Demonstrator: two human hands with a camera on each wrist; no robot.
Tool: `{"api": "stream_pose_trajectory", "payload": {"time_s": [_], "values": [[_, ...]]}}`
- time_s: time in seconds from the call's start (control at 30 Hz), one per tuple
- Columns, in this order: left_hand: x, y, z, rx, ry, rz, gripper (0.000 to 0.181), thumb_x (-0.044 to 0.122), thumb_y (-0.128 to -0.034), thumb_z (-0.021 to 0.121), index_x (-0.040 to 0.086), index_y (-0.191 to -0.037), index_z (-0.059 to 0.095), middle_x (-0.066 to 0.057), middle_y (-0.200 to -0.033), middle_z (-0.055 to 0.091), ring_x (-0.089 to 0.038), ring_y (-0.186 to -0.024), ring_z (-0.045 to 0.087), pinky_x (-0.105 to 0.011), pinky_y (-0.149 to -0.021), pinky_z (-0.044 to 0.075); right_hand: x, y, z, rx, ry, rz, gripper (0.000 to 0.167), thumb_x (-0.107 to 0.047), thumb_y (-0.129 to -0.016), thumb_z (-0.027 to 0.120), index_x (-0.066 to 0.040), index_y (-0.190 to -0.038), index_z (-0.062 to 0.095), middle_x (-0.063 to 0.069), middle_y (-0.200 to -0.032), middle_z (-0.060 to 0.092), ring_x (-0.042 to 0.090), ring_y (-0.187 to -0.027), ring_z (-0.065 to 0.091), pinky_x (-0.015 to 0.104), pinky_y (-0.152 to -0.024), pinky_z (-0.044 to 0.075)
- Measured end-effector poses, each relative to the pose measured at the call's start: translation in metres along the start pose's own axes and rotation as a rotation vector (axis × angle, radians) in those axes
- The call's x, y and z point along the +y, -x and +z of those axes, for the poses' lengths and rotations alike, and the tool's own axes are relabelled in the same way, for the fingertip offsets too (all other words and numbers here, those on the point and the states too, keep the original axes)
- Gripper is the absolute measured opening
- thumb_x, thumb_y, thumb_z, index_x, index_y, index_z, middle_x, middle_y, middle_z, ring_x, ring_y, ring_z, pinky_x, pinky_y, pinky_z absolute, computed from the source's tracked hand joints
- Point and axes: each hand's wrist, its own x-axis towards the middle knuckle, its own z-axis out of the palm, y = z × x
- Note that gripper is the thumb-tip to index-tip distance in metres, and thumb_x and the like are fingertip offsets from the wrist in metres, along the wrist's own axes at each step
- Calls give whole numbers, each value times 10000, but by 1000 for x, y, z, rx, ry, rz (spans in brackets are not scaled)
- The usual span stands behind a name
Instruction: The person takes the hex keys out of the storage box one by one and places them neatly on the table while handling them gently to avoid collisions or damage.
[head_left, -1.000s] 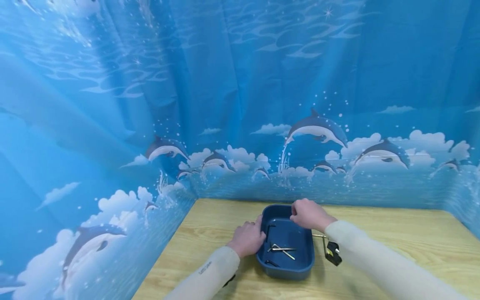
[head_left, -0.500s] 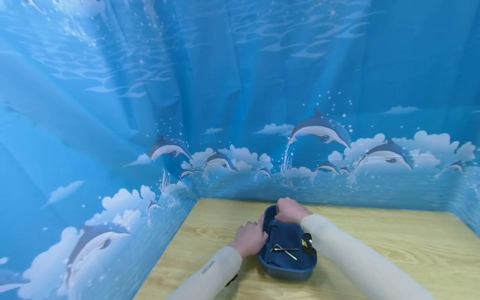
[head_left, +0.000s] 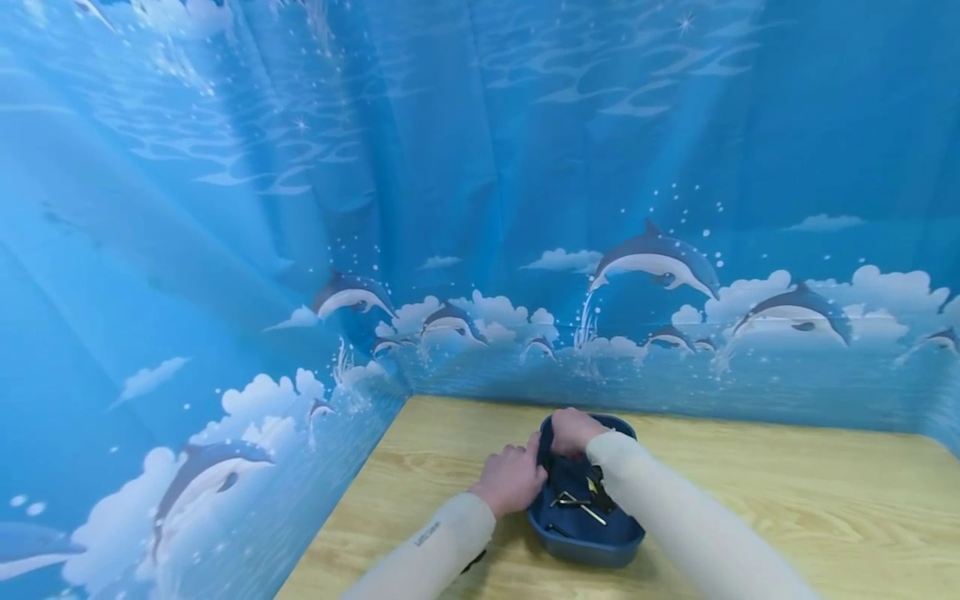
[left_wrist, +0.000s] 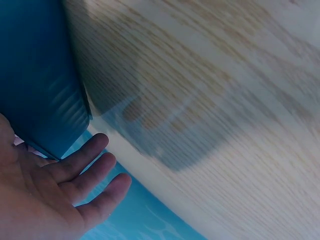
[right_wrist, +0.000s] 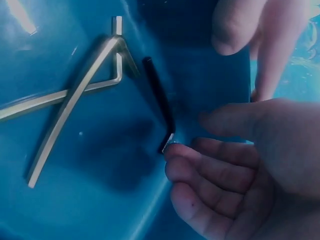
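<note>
A dark blue plastic bin [head_left: 585, 552] stands on the table. My left hand [head_left: 512, 477] is at its left side and pinches the rim, thumb inside; in the left wrist view three fingers [left_wrist: 102, 172] spread loosely outside the wall. My right hand [head_left: 573, 432] reaches down inside the far left part of the bin. In the right wrist view its bent fingertips touch the short end of a black hex key [right_wrist: 159, 92], with the thumb held apart. Two brass-coloured hex keys [right_wrist: 74, 112] lie crossed on the bin floor beside it.
Another dark key-like piece [head_left: 558, 530] lies near the bin's front end. A black and yellow device [head_left: 598, 492] hangs at my right wrist, over the bin. The wood-grain table [head_left: 787, 500] runs back to a blue dolphin-print curtain [head_left: 480, 208].
My right hand has moved left and down from the bin's far right rim into its far left part. The left hand keeps its place on the rim. The view has shifted slightly.
</note>
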Motion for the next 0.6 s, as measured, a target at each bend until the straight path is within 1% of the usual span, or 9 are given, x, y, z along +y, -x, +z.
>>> {"api": "stream_pose_trajectory", "payload": {"time_s": [0.13, 0.27, 0.33, 0.47, 0.6], "values": [[1, 1, 0, 7, 18, -3, 501, 323, -986, 519, 135, -1446, 455, -104, -1004, 726, -275, -903, 678, -460, -699, 535, -1, -6, 6, 12, -9, 0, 400, -270, -999, 611, -58, -669, 691, 49, -537, 596, 201, -464, 588, 285, -456, 417], [1, 1, -1, -9, 9, -7, 522, 334, -992, 509, 127, -1466, 442, -105, -1031, 728, -270, -935, 680, -460, -725, 539, -2, -9, 11, -9, -11, 2, 326, -213, -972, 630, -97, -669, 664, 77, -574, 635, 249, -509, 645, 287, -448, 423], [1, 0, -2, -23, -4, -14, 535, 343, -1000, 494, 124, -1484, 427, -106, -1057, 726, -267, -961, 678, -459, -748, 543, -2, -11, 13, -24, 2, 11, 279, -186, -956, 639, -106, -690, 662, 72, -593, 641, 236, -516, 641, 287, -457, 426], [3, 0, -4, -42, -11, -24, 551, 347, -1003, 493, 117, -1499, 422, -113, -1089, 721, -274, -992, 675, -467, -778, 546, -2, -13, 16, -43, 4, 36, 252, -196, -957, 649, -101, -724, 660, 66, -615, 631, 197, -495, 601, 292, -472, 439], [4, 0, -4, -59, -12, -32, 559, 351, -1006, 493, 112, -1507, 421, -115, -1111, 720, -277, -1006, 674, -469, -808, 547, -1, -14, 20, -31, -13, 46, 235, -205, -949, 666, -83, -749, 655, 90, -676, 635, 204, -501, 611, 311, -479, 470]]}}
